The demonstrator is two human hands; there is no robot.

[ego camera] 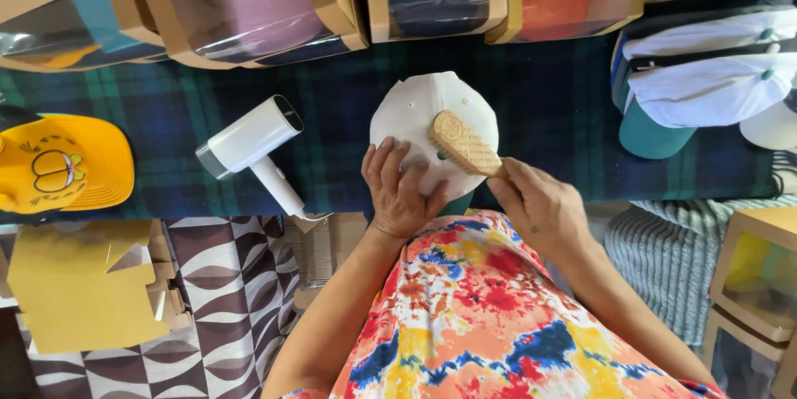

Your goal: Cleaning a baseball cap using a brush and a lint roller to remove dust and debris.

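Both hands are working at the near edge of the plaid-covered table [540, 100]. The left hand [400, 191] is lying with fingers spread on the near side of a white cap [415, 108], pressing it flat. The right hand [540, 204] is curling closed around the handle of a wooden brush [463, 143], whose head is resting on the cap's right part. A white handheld steamer [253, 150] is lying just left of the cap. A yellow cap [62, 165] is sitting far left, and boxed caps [249, 0] are lining the far edge.
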